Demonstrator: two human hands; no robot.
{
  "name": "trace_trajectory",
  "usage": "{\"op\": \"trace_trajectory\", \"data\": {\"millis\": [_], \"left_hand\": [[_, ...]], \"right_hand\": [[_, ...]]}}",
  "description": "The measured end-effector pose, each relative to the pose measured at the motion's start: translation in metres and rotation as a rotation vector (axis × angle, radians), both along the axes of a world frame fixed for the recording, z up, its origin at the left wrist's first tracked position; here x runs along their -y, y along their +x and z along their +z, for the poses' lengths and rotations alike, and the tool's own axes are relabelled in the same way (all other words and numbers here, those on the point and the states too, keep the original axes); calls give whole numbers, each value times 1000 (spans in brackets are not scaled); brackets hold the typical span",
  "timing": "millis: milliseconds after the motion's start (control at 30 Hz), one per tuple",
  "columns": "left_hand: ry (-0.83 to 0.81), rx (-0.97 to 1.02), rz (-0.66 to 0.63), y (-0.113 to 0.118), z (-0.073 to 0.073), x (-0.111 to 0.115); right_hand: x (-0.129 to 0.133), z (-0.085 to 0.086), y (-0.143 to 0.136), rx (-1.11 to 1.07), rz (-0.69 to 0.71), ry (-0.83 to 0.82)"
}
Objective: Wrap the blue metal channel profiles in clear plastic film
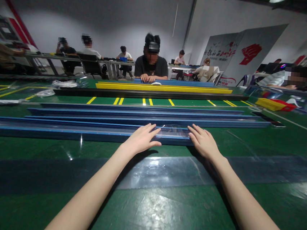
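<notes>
Both arms reach forward over a green table to a long blue channel strip (59,129). My left hand (142,137) rests at the strip, its fingers spread and thumb apart. Near the strip's right end, my right hand (203,140) has its fingers stretched out over it. Between the two hands a piece of clear plastic film (174,131) lies in the channel; whether the fingertips press on it I cannot tell. Just behind lie more blue channel strips (153,119), parallel to the first. A long transparent plastic sheet (161,170) stretches flat across the table under my forearms.
Farther back lie a black strip (155,93) and a yellow strip (161,88), with a co-worker (151,66) seated behind them. A phone (271,121) is at the right. Yellow and red plastic trays (274,104) stand beyond it. Clear plastic bags (66,83) lie back left.
</notes>
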State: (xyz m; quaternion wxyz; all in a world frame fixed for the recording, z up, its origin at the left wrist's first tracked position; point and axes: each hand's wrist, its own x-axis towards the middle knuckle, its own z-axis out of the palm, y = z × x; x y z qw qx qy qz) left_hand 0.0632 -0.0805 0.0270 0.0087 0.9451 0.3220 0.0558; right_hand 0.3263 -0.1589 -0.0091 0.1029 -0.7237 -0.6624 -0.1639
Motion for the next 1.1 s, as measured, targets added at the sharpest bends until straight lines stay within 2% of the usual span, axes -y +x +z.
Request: {"op": "trace_trajectory", "data": {"millis": [167, 300, 500, 633, 733, 933, 1100], "left_hand": [[89, -29, 38, -1, -2, -1], [138, -42, 45, -1, -8, -3], [60, -6, 46, -2, -8, -3], [0, 33, 67, -1, -4, -3], [17, 55, 98, 0, -2, -2], [174, 83, 129, 5, -1, 2], [188, 95, 73, 9, -6, 7]], "right_hand": [[1, -1, 5, 29, -2, 36], [1, 4, -3, 55, 32, 88], [2, 11, -20, 47, 110, 92], [2, 11, -19, 27, 111, 28], [2, 10, -20, 39, 111, 16], [3, 6, -43, 130, 183, 16], [3, 1, -60, 164, 239, 11]]}}
